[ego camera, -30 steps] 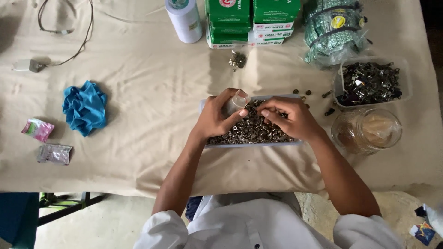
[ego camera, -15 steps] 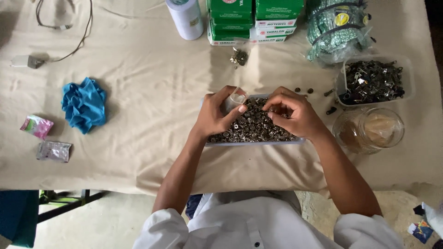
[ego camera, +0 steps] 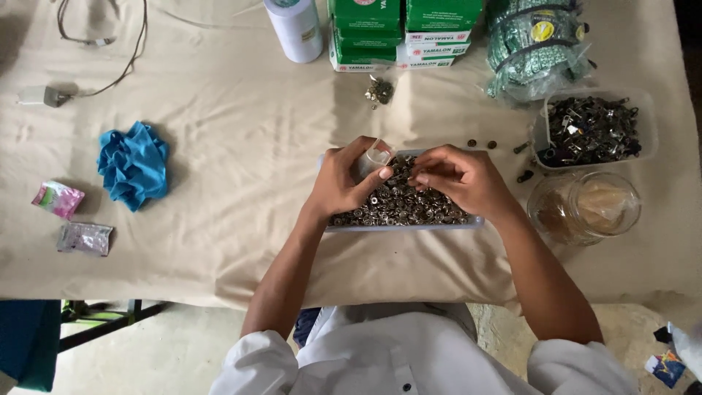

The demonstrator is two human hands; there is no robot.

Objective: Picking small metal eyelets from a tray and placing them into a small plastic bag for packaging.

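Hands over tray (ego camera: 401,227) of tiny metal rings (ego camera: 409,205): left hand (ego camera: 344,179) gripping small clear cup (ego camera: 373,161), right hand (ego camera: 461,179) fingers (ego camera: 428,174) pinching together a ring.

Beige-clothed table (ego camera: 219,110), pale concrete floor (ego camera: 168,351)
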